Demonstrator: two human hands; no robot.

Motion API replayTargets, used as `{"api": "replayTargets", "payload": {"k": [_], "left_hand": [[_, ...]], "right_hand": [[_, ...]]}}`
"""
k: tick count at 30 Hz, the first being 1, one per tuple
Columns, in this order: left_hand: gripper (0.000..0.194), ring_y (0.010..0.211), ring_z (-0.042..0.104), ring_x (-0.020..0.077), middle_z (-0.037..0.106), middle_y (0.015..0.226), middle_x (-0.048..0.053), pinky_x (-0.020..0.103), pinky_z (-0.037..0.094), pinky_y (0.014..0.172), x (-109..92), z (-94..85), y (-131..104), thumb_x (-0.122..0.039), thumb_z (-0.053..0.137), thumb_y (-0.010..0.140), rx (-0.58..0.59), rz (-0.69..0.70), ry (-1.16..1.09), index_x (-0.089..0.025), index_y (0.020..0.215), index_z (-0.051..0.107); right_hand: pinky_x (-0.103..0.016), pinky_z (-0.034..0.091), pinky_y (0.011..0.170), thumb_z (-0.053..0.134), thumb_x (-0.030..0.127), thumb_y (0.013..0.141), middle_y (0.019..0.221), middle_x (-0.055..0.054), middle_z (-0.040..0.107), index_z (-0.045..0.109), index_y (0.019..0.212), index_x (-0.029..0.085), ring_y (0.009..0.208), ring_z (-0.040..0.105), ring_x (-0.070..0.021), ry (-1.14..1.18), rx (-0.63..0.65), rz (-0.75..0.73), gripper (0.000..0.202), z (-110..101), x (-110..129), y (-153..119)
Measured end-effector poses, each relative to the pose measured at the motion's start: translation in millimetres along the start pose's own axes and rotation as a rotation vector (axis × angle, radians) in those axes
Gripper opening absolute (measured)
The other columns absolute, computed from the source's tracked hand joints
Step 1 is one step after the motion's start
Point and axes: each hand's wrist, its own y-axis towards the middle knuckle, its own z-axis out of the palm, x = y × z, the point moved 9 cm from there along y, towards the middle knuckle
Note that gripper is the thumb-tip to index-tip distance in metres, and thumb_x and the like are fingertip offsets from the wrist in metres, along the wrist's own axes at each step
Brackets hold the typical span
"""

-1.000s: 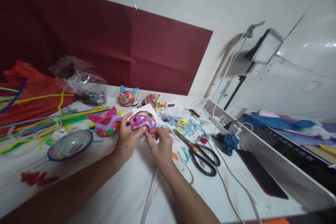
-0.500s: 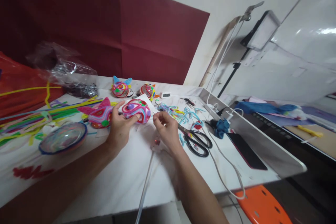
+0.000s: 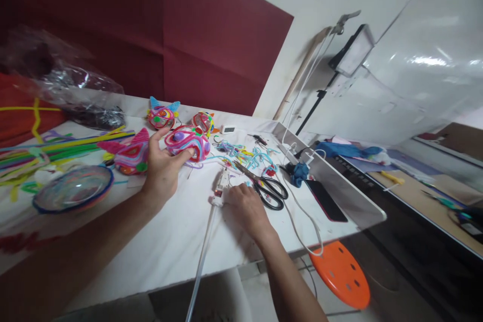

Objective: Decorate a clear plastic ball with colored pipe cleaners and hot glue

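My left hand (image 3: 163,173) is closed around a rounded craft piece (image 3: 187,144) wound with pink, red and white pipe cleaners, a purple ball on its front. Its thumb presses the lower side. Low over the table, my right hand (image 3: 249,210) has its fingers curled downward just right of a hot glue gun (image 3: 223,182) with a small red light. The fingertips are hidden, so what they hold, if anything, does not show. A long clear glue stick (image 3: 204,256) runs from the gun toward the table's front edge. Black-handled scissors (image 3: 269,190) lie beyond my right hand.
Left of my left hand are a pink fish-like piece (image 3: 130,155) and a clear bowl (image 3: 75,188) with a blue rim. Pipe cleaners (image 3: 71,150) lie behind. Two decorated balls stand at the back. A cable (image 3: 302,234) and a phone (image 3: 327,201) lie at right.
My right hand has left the side of the craft piece and come down beside the glue gun. My left hand still holds the piece. The view has turned to the right.
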Motion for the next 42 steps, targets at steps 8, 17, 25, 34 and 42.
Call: {"api": "replayTargets", "payload": {"k": [8, 17, 25, 34, 42], "left_hand": [[0.071, 0.068, 0.069, 0.0165, 0.074, 0.08, -0.003, 0.028, 0.055, 0.069, -2, -1.1, 2, 0.002, 0.082, 0.052, -0.013, -0.009, -0.036, -0.026, 0.112, 0.057], [0.072, 0.066, 0.067, 0.0156, 0.072, 0.078, -0.004, 0.029, 0.052, 0.068, 4, -3.1, -1, -0.001, 0.081, 0.055, -0.005, -0.063, -0.004, -0.024, 0.118, 0.054], [0.081, 0.069, 0.067, 0.0144, 0.073, 0.079, -0.004, 0.028, 0.054, 0.07, 5, -5.8, 0, -0.012, 0.086, 0.046, -0.005, -0.111, 0.003, -0.023, 0.119, 0.051], [0.076, 0.066, 0.068, 0.0138, 0.073, 0.078, -0.004, 0.025, 0.055, 0.063, 8, -8.7, 0, -0.011, 0.085, 0.048, -0.039, -0.151, 0.005, -0.023, 0.115, 0.054], [0.069, 0.07, 0.07, 0.0157, 0.074, 0.08, -0.001, 0.027, 0.057, 0.067, 14, -7.5, -4, -0.006, 0.083, 0.053, -0.018, -0.195, -0.027, -0.021, 0.113, 0.054]], "right_hand": [[-0.034, 0.043, 0.094, 0.049, 0.007, 0.089, 0.12, -0.012, 0.067, 0.063, 0.12, 0.017, 0.113, 0.059, -0.0257, -0.27, -0.026, 0.219, 0.036, -27, -65, -2], [-0.029, 0.045, 0.085, 0.062, 0.014, 0.087, 0.122, -0.014, 0.068, 0.056, 0.128, 0.016, 0.111, 0.065, -0.0245, -0.349, 0.19, 0.149, 0.041, -15, -119, 25], [-0.036, 0.046, 0.082, 0.059, 0.006, 0.077, 0.125, -0.021, 0.064, 0.045, 0.14, 0.011, 0.109, 0.067, -0.0331, -0.433, 0.147, 0.145, 0.065, -33, -119, 25], [-0.032, 0.045, 0.063, 0.06, 0.017, 0.076, 0.11, -0.015, 0.068, 0.055, 0.128, 0.017, 0.089, 0.07, -0.0305, -0.36, -0.192, 0.264, 0.052, -99, -132, -14], [-0.029, 0.054, 0.068, 0.049, 0.031, 0.094, 0.104, -0.009, 0.067, 0.049, 0.14, 0.025, 0.081, 0.068, -0.0202, 0.268, -0.372, -0.162, 0.046, -88, -58, -48]]}}
